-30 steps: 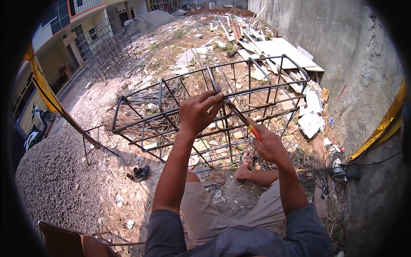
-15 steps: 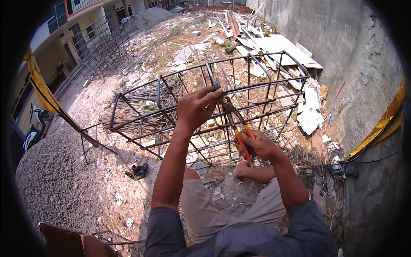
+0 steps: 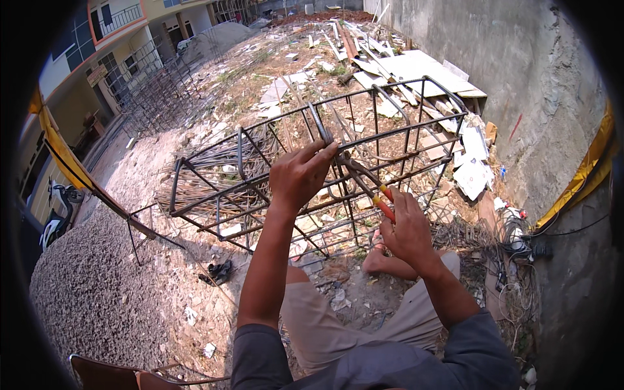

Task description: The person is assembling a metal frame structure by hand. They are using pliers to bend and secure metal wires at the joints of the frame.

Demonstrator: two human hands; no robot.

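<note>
Pale, littered dirt ground (image 3: 144,164) bears a broad heap of grey gravel (image 3: 97,299) along its near left edge, thin rust-brown steel rods (image 3: 195,188) left of its middle, a crumpled black item (image 3: 218,272) nearer, and flat white boards (image 3: 429,70) toward its right edge.

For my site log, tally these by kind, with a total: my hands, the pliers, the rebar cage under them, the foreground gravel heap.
Hands: 2 (left hand, right hand)
Pliers: 1
Rebar cage: 1
Gravel heap: 1
Total: 5
</note>
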